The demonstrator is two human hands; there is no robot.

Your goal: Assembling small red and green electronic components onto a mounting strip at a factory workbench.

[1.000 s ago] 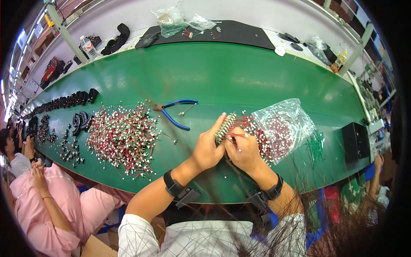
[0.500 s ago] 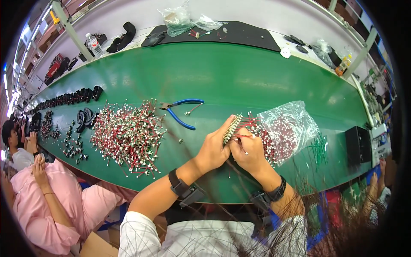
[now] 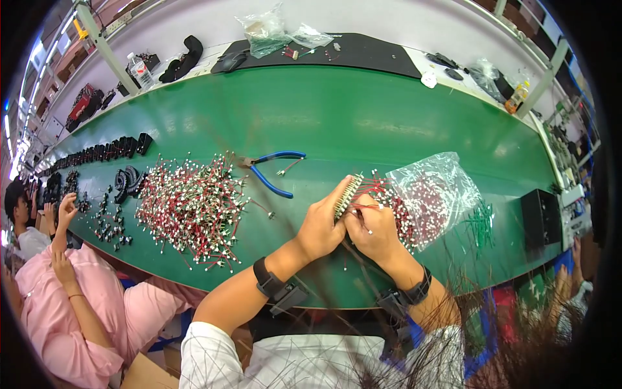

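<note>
left hand point(image 3: 322, 227): fingers clamped on pale strip point(image 3: 348, 196). right hand point(image 3: 374, 227): fingers together on red wires point(image 3: 356, 206). blue-handled pliers point(image 3: 280, 155): at ten o'clock from both hands.

We are looking at a green bench point(image 3: 337, 123), where a heap of red-wired connectors point(image 3: 188, 211), blue-handled pliers point(image 3: 278, 155), a clear plastic bag point(image 3: 433, 194), green strands point(image 3: 481, 225) and a black box point(image 3: 541, 218) are lying.

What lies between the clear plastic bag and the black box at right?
The head view shows a small bunch of thin green pieces between the bag and the box.
</note>
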